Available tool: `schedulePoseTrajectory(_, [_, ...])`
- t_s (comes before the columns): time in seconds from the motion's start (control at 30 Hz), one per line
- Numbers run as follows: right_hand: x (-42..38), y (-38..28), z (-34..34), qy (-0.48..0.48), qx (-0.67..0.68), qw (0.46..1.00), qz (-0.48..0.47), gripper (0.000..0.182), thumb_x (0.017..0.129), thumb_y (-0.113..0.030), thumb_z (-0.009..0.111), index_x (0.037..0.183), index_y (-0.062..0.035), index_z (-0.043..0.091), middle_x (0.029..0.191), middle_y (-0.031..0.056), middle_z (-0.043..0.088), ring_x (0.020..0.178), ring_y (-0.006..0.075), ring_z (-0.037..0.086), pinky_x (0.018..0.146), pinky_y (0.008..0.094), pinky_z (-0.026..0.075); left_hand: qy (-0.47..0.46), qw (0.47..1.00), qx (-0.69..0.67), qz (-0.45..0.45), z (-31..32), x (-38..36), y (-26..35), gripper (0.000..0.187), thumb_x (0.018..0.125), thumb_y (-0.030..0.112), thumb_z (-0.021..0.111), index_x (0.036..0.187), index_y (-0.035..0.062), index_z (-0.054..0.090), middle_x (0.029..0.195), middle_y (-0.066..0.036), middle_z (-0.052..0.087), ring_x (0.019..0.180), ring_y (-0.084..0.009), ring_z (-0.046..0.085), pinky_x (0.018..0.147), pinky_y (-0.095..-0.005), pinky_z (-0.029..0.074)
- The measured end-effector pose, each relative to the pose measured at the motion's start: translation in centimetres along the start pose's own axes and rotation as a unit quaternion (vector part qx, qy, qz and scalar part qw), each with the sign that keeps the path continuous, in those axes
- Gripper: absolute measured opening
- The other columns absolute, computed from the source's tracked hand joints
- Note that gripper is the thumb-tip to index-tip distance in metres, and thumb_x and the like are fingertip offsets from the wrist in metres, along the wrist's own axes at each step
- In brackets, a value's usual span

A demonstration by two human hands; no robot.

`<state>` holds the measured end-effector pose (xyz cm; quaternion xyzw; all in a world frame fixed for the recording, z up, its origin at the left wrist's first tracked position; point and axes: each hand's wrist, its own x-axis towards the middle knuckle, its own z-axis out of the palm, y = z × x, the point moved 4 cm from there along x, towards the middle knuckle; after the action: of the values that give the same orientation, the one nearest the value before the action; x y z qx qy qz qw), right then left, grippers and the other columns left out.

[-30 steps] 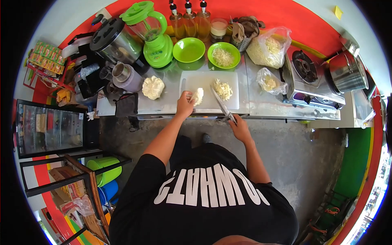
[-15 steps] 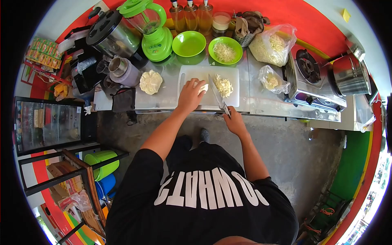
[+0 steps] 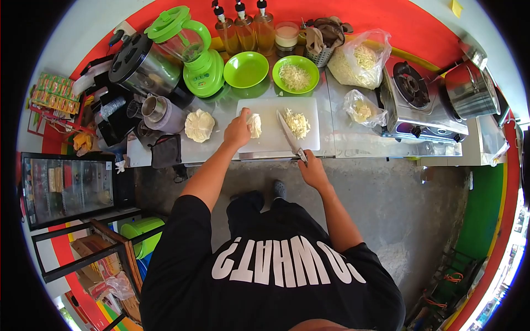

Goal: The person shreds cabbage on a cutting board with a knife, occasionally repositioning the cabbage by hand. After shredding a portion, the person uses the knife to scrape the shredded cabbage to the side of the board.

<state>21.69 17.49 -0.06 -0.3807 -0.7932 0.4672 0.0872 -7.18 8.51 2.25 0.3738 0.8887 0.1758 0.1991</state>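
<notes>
My right hand (image 3: 314,171) is closed round the handle of a kitchen knife (image 3: 288,132). Its blade lies over the white cutting board (image 3: 270,107), along the left side of a pile of shredded cabbage (image 3: 298,124). My left hand (image 3: 238,131) is at the board's left edge, fingers curled against the side of a pale cabbage piece (image 3: 254,126); part of the grip is hidden. Left of the board, on the steel counter, sits a larger cut cabbage (image 3: 199,126).
Behind the board stand a green bowl (image 3: 246,70) and a green plate (image 3: 310,71) of shreds. Bags of cabbage (image 3: 359,60) and a gas stove (image 3: 425,99) are to the right. A green blender (image 3: 203,71) and a steel flask (image 3: 156,108) stand on the left.
My left hand has shifted left from on top of the cabbage piece to its side, uncovering more of it. The knife stays beside the shreds. The view has shifted slightly.
</notes>
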Motion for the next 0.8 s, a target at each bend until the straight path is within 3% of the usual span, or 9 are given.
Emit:
schedulePoseTrajectory(0.13, [-0.2,-0.1,0.1,0.011,0.002,1.0,-0.011,0.031,0.093,-0.016,0.06,0.117,0.002,0.054,0.091,0.0329,0.066,0.092,0.054,0.062,0.081,0.0585,0.048,0.014,0.999,0.029,0.041,0.1,-0.7,0.1,0.048,0.09,0.006,0.064,0.132,0.0222,0.047,0.105,-0.018,0.066,0.103,-0.0403,0.064,0.082,-0.0515,0.05])
schedulePoseTrajectory(0.2, [-0.1,-0.2,0.2,0.007,0.013,1.0,0.008,0.031,0.092,-0.015,0.062,0.116,0.0037,0.057,0.092,0.0317,0.066,0.092,0.0512,0.063,0.078,0.0527,0.049,0.108,0.979,0.097,0.143,-0.3,-1.4,1.1,0.047,0.087,0.002,0.063,0.129,0.0183,0.053,0.115,-0.015,0.062,0.112,-0.0368,0.058,0.086,-0.0482,0.05])
schedulePoseTrajectory(0.23, [-0.1,-0.4,0.1,0.008,0.014,1.0,0.008,0.031,0.092,-0.015,0.062,0.116,0.0037,0.057,0.092,0.0317,0.066,0.092,0.0512,0.063,0.078,0.0527,0.049,0.108,0.979,0.097,0.144,-0.1,-1.3,0.9,0.047,0.087,0.002,0.063,0.129,0.0183,0.053,0.115,-0.015,0.062,0.112,-0.0368,0.058,0.086,-0.0482,0.05])
schedulePoseTrajectory(0.3, [0.0,-0.6,0.3,-0.002,0.003,1.0,0.016,0.03,0.089,-0.017,0.062,0.111,0.0035,0.058,0.091,0.0332,0.066,0.091,0.0527,0.062,0.081,0.0573,0.048,0.131,0.961,0.066,0.234,0.5,-1.1,0.6,0.046,0.083,-0.003,0.062,0.126,0.0116,0.063,0.123,-0.011,0.058,0.117,-0.0321,0.054,0.092,-0.0439,0.05])
schedulePoseTrajectory(0.4, [0.5,-1.0,0.7,-0.009,-0.025,1.0,-0.005,0.03,0.088,-0.017,0.063,0.107,0.0051,0.059,0.089,0.033,0.066,0.089,0.0523,0.063,0.081,0.057,0.048,0.155,0.947,0.025,0.279,1.6,-1.4,-0.3,0.046,0.082,-0.002,0.063,0.127,0.0048,0.065,0.129,-0.008,0.056,0.116,-0.0337,0.053,0.099,-0.0432,0.048])
schedulePoseTrajectory(0.63, [0.8,-1.6,1.4,-0.017,-0.018,1.0,-0.016,0.029,0.087,-0.016,0.062,0.105,0.0066,0.058,0.087,0.0334,0.065,0.088,0.053,0.062,0.08,0.0575,0.048,0.196,0.93,0.084,0.3,1.8,-3.0,-0.2,0.047,0.081,-0.001,0.063,0.128,0.0,0.064,0.133,-0.01,0.057,0.118,-0.0332,0.054,0.1,-0.0408,0.049])
schedulePoseTrajectory(0.8, [1.1,-1.1,1.6,-0.028,-0.019,0.999,-0.015,0.029,0.087,-0.015,0.061,0.106,0.0069,0.057,0.087,0.0342,0.065,0.089,0.0535,0.062,0.08,0.0575,0.048,0.129,0.964,-0.029,0.233,2.0,-1.5,0.2,0.034,0.085,0.006,0.069,0.118,-0.0008,0.062,0.124,-0.013,0.06,0.11,-0.0361,0.058,0.093,-0.0436,0.051])
